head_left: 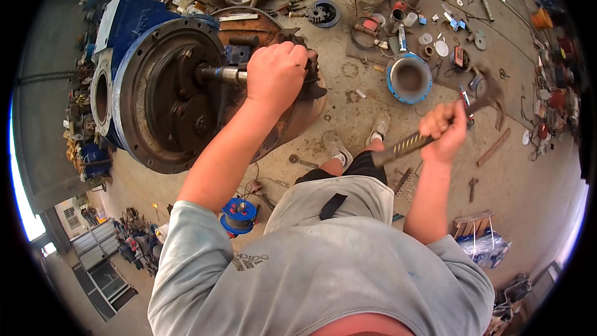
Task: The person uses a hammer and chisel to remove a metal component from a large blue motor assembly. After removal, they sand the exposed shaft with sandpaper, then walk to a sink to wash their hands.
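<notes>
My left hand is closed over the edge of a dark, jagged metal part at the end of a shiny steel shaft. Its fingertips are hidden behind that part. The shaft sticks out of the dark round interior of a large blue machine housing with a bolt-hole flange. Off to the right, my right hand grips a hammer by its handle, which has yellow and black stripes. The hammer's head is up and away from the machine, blurred by motion.
A blue-rimmed metal ring or pipe piece stands on the floor between my hands. Metal parts, cups and tools are scattered ahead. A blue cable reel and a wrench lie near my feet. Rusty orange casing sits behind my left hand.
</notes>
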Motion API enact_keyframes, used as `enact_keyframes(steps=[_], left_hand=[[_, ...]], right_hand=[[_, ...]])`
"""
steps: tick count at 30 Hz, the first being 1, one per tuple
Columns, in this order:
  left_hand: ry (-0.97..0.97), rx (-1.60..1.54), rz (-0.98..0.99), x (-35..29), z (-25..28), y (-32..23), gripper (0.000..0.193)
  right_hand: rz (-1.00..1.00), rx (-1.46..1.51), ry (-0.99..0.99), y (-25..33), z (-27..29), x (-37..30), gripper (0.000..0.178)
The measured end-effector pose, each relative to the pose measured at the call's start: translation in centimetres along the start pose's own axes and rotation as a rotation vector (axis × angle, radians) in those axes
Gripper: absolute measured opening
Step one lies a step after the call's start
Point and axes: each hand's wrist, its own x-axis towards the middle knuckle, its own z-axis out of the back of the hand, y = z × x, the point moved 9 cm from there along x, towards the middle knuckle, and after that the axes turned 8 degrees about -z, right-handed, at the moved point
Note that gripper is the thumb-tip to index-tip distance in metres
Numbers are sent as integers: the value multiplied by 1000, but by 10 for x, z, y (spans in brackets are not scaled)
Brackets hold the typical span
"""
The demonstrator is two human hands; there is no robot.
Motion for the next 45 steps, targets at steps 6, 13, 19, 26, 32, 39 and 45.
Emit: enact_keyframes(steps=[6, 13, 19, 26, 32, 39, 45], left_hand=[[42, 42, -6, 6, 0, -2, 22], [54, 74, -68, 5, -2, -8, 21], [50, 57, -22, 0, -6, -2, 16], [115, 78, 7, -1, -14, 1, 18], [69, 60, -57, 6, 1, -10, 17], [70, 35, 3, 4, 1, 2, 16], [49, 53, 15, 7, 0, 4, 17]], right_hand=[[-373, -193, 309, -173, -70, -35, 36], [-430, -151, 314, -122, -31, -23, 45], [-64, -80, 192, -1, -33, 0, 41], [-393, -198, 267, -164, -70, -29, 38], [-457, -339, 280, -133, -43, -24, 47], [68, 14, 186, 13, -54, -1, 45], [-444, -256, 216, -173, -59, -26, 38]])
